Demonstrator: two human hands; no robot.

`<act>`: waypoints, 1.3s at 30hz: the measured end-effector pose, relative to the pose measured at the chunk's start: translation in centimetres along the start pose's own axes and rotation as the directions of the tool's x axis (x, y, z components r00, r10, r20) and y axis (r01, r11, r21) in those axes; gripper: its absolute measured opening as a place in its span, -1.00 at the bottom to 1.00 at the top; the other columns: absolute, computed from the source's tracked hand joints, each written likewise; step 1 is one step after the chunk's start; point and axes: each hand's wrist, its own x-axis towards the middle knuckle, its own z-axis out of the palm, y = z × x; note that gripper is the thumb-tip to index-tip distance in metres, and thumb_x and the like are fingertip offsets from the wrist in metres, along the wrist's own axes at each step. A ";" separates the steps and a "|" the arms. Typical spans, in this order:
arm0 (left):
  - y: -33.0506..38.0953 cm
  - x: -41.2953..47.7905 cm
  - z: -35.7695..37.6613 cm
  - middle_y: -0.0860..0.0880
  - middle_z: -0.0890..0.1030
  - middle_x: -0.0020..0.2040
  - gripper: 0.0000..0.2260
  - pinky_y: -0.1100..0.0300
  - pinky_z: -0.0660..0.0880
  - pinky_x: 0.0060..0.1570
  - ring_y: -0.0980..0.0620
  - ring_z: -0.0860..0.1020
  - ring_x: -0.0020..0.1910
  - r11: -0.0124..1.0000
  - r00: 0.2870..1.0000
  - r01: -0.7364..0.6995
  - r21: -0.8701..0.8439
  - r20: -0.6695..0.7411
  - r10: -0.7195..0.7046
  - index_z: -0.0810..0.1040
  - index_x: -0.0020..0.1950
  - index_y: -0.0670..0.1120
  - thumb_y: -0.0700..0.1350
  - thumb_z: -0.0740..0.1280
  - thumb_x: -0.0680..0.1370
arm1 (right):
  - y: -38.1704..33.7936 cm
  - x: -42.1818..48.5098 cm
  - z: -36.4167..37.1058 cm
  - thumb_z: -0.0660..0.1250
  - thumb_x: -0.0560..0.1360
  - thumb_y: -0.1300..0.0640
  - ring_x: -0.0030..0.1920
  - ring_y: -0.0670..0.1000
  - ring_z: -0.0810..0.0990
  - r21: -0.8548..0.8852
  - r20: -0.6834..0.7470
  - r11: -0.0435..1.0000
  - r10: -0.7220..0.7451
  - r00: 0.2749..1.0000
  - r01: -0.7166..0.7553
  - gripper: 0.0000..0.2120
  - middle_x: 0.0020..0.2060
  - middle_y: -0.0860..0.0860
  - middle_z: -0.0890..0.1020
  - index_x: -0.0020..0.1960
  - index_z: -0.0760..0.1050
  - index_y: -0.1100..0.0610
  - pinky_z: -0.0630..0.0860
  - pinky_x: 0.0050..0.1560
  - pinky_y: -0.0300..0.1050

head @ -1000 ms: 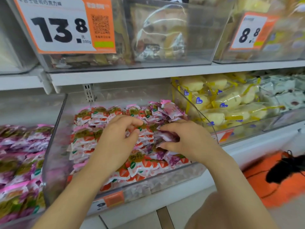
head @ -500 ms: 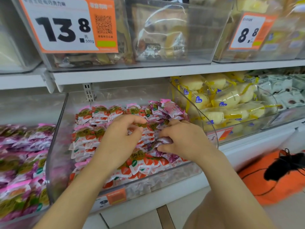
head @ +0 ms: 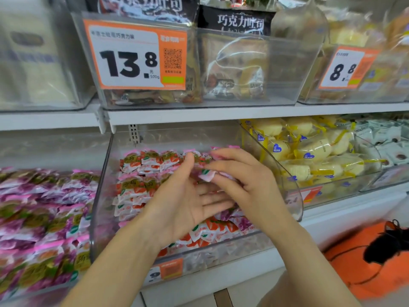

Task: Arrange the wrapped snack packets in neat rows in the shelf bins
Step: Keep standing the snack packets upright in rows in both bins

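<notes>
I see glossy, crinkled plastic film on the packets point(head: 141, 173), a clear smooth plastic bin point(head: 104, 196), a matt paper price card point(head: 128, 58), and a smooth white shelf point(head: 199, 115).
</notes>
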 end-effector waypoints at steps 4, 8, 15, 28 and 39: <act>1.0 -1.8 -0.7 -0.22 0.64 0.00 -0.66 0.09 0.63 -0.11 -0.08 0.65 -0.09 0.979 0.979 -0.203 -0.001 0.031 0.203 0.58 0.07 -0.26 -0.03 0.22 0.50 | -2.3 0.3 1.0 0.46 0.38 0.17 0.28 -0.22 0.44 0.386 0.253 0.905 0.085 0.964 -0.181 -0.50 0.18 -0.30 0.53 0.23 0.35 -0.10 0.38 0.25 -0.27; 2.4 -4.5 -2.0 -0.29 0.61 0.04 -0.68 -0.04 0.58 0.03 -0.16 0.60 -0.02 0.934 0.953 -0.303 0.188 0.035 0.302 0.48 0.18 -0.31 -0.23 0.28 0.46 | -3.9 0.7 1.0 0.26 0.43 0.25 0.33 0.04 0.44 0.680 0.264 0.704 0.026 0.964 -0.205 -0.55 0.24 0.00 0.56 0.28 0.23 0.08 0.45 0.23 -0.04; 4.4 -9.9 -4.9 -0.20 0.65 -0.10 -0.83 0.04 0.63 -0.14 -0.07 0.62 -0.17 0.866 0.923 -0.316 0.388 -0.085 0.375 0.65 -0.05 -0.19 -0.33 0.30 0.44 | -7.3 2.2 4.6 0.29 0.42 0.07 0.26 -0.18 0.44 0.300 0.120 0.954 -0.038 0.992 0.000 -0.77 0.15 -0.21 0.55 0.05 0.60 -0.01 0.36 0.28 -0.20; 7.2 -16.5 -14.2 -0.18 0.69 -0.08 -0.80 0.10 0.62 -0.28 -0.07 0.68 -0.15 0.883 0.841 -0.331 0.333 -0.322 0.436 0.58 0.10 -0.21 -0.20 0.25 0.54 | -15.1 5.1 13.9 0.23 0.57 0.06 -0.24 -0.16 0.43 0.106 0.367 0.994 -0.015 0.930 -0.026 -0.86 -0.21 -0.03 0.55 -0.03 0.52 0.10 0.32 -0.21 -0.29; 8.2 -15.6 -17.5 -0.20 0.51 -0.08 -0.71 0.08 0.52 -0.17 -0.08 0.51 -0.18 0.925 0.772 -0.376 0.050 -0.536 0.343 0.41 0.31 -0.17 -0.31 0.17 0.59 | -17.4 5.7 19.8 0.17 0.59 0.13 -0.41 -0.07 0.31 0.188 0.355 0.940 0.204 0.912 -0.283 -0.73 -0.43 -0.02 0.35 -0.28 0.35 0.14 0.22 -0.38 -0.23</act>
